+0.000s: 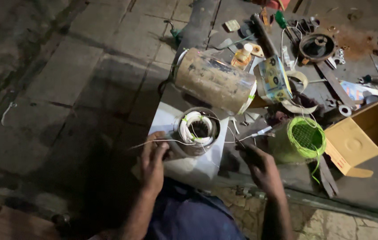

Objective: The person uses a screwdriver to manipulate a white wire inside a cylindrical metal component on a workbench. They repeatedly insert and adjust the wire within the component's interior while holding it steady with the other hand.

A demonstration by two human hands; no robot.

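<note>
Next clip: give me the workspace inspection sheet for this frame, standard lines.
Surface: dark workbench, stained, white sheet at its edge.
Job's things: stator with white windings on the sheet; thin wire runs leftward.
Clutter: large cylinder, green spool, open cardboard box, scattered tools.
Grippers: left hand pinches the wire beside the stator; right hand rests on the bench, grip unclear.
Cables: loose white leads by the stator.
Surroundings: paved floor.

Single head-worn view, looking steeply down and slightly forward from above the person's lap, close over the near edge of the cluttered counter [366, 186], paved floor [64, 75] filling the left half, both forearms entering from the bottom edge, no second view
</note>
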